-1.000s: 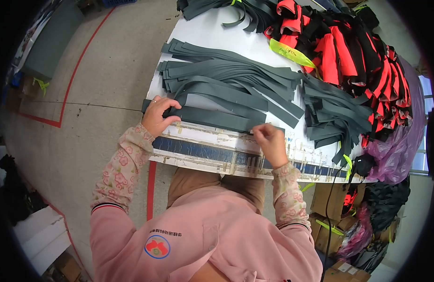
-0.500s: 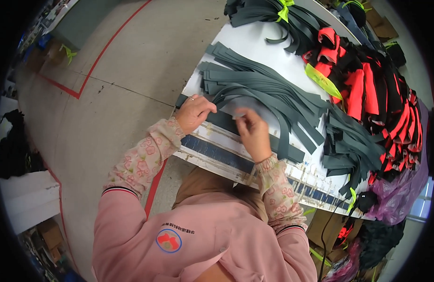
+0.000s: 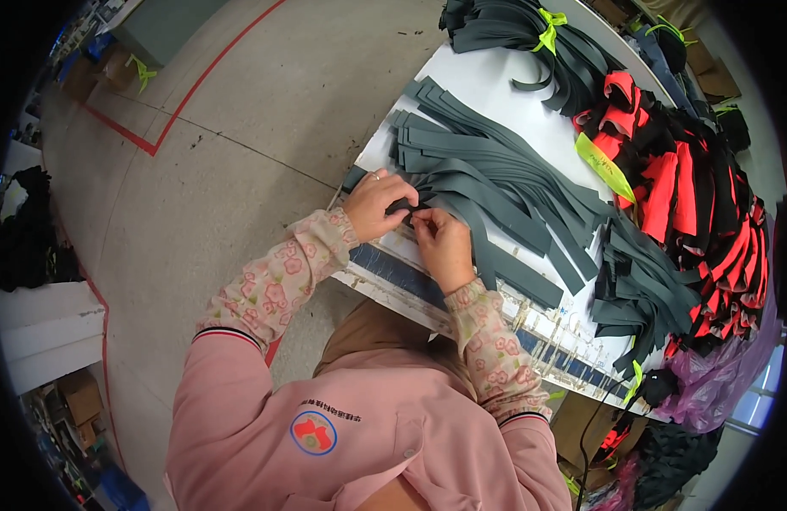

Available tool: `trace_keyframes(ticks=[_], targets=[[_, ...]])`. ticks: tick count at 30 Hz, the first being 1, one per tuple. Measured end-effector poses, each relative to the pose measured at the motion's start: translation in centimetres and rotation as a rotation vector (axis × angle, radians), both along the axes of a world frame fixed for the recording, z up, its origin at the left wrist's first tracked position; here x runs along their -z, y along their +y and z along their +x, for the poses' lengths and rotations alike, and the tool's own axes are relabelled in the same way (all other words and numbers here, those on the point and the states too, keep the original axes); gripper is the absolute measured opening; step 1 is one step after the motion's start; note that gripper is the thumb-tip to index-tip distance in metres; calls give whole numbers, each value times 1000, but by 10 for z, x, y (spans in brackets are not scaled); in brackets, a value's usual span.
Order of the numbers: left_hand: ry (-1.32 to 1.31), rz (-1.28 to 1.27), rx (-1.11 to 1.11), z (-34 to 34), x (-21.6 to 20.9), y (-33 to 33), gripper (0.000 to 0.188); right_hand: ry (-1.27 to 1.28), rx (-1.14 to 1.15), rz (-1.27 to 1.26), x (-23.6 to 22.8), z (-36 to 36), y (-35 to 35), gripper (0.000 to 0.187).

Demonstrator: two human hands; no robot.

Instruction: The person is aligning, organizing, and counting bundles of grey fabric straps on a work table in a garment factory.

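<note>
At frame centre, the person's left hand [image 3: 379,204] and right hand [image 3: 447,249] are clamping their fingers on a dark strap [image 3: 399,205], loose straps [image 3: 495,166] lying untied alongside, one bundle [image 3: 493,32] sitting ribbon-tied above.

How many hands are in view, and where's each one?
2. The left hand holds a dark strip at the near edge of the table; the right hand is just right of it, pinching close to that strip. No others show.

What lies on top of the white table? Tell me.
Grey strips, red-and-black pieces and a yellow-green tag. The tabletop beneath the piles is covered and cannot be seen.
</note>
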State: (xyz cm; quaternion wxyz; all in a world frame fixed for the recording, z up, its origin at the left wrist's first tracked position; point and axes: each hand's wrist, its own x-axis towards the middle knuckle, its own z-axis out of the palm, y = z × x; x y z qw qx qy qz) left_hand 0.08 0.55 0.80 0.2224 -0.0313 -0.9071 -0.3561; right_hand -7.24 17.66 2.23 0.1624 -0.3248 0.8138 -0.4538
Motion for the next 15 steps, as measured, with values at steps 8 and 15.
trace_keyframes(ticks=[8, 15], targets=[[3, 4, 10, -2, 3, 0, 24, -281, 37, -83, -11, -14, 34, 13], [-62, 33, 77, 2, -5, -4, 28, -177, 324, 61, -18, -54, 167, 13]])
